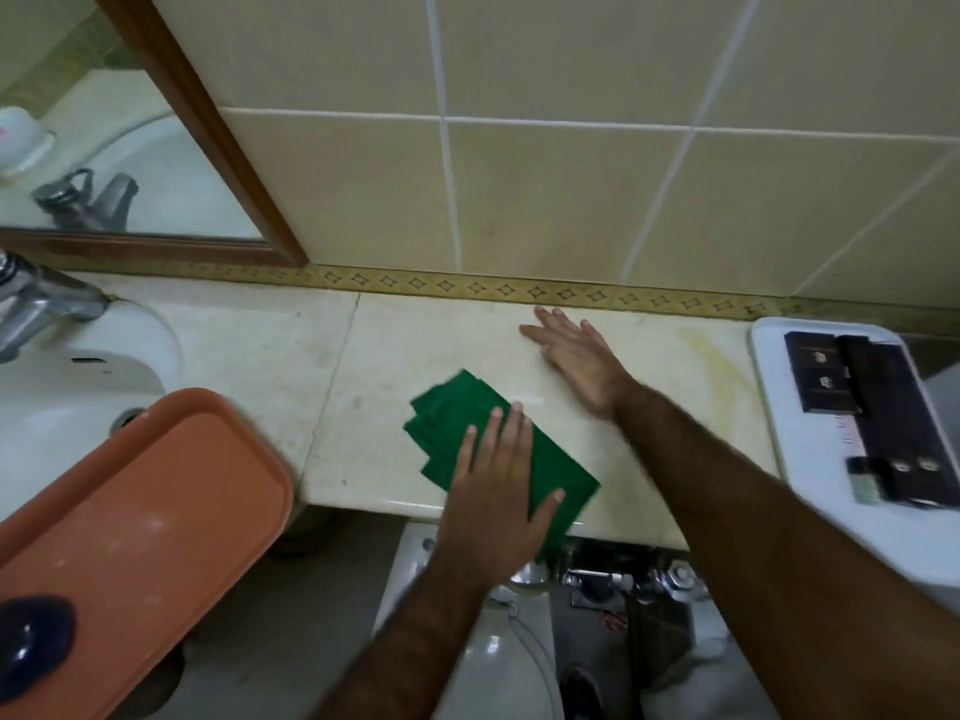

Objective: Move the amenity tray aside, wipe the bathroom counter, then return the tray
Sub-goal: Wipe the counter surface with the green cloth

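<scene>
A folded green cloth [457, 415] lies on the beige marble counter [260, 345] near its front edge. My left hand [498, 491] presses flat on the cloth's near half, fingers spread. My right hand [576, 356] rests flat on the bare counter behind the cloth, close to the wall, holding nothing. The white amenity tray [774, 387] sits at the right end of the counter, carrying several black boxes and small packets [872, 402].
An orange tray [145, 511] lies over the white sink [67, 376] at the left, a dark blue object [31, 646] on its near end. A chrome faucet [41, 304] stands behind it. Mirror and tiled wall are behind; a toilet and chrome valves below.
</scene>
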`<control>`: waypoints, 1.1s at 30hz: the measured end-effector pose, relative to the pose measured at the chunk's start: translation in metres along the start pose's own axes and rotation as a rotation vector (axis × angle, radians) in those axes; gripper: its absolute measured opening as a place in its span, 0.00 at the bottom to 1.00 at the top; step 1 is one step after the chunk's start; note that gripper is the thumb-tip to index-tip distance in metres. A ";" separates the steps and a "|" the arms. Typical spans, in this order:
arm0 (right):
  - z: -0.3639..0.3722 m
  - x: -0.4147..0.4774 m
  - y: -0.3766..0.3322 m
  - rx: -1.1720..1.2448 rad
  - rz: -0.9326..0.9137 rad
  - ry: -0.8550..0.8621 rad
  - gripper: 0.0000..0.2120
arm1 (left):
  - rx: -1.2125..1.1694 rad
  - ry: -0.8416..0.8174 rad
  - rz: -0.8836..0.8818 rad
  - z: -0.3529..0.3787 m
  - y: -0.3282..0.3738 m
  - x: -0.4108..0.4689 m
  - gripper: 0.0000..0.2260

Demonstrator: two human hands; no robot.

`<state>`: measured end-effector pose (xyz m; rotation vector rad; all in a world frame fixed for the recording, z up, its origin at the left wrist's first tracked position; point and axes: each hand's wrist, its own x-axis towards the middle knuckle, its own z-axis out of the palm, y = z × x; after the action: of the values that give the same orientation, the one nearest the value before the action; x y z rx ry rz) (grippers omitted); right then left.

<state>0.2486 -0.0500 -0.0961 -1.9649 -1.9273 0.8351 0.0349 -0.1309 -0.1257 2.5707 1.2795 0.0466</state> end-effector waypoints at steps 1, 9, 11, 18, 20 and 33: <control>-0.011 -0.002 -0.003 0.108 0.036 -0.038 0.22 | -0.026 -0.022 0.051 0.004 0.021 -0.009 0.38; 0.029 -0.121 -0.031 -0.178 -0.169 0.214 0.24 | -0.473 0.246 -0.365 -0.043 -0.040 0.018 0.23; 0.058 -0.141 -0.027 -0.301 -0.177 0.052 0.35 | -0.217 0.178 -0.336 -0.039 -0.069 0.020 0.26; 0.058 -0.134 0.005 -0.324 0.166 0.214 0.41 | -0.099 0.183 -0.268 -0.027 -0.080 0.019 0.29; 0.041 -0.127 0.021 -0.328 0.319 0.250 0.41 | -0.107 0.191 -0.268 -0.026 -0.079 0.021 0.29; 0.001 -0.088 0.056 -0.329 0.597 0.378 0.34 | -0.069 0.189 -0.265 -0.029 -0.076 0.022 0.32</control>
<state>0.2983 -0.1405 -0.1100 -2.7177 -1.3350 0.2232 -0.0152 -0.0630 -0.1195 2.3639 1.6456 0.2812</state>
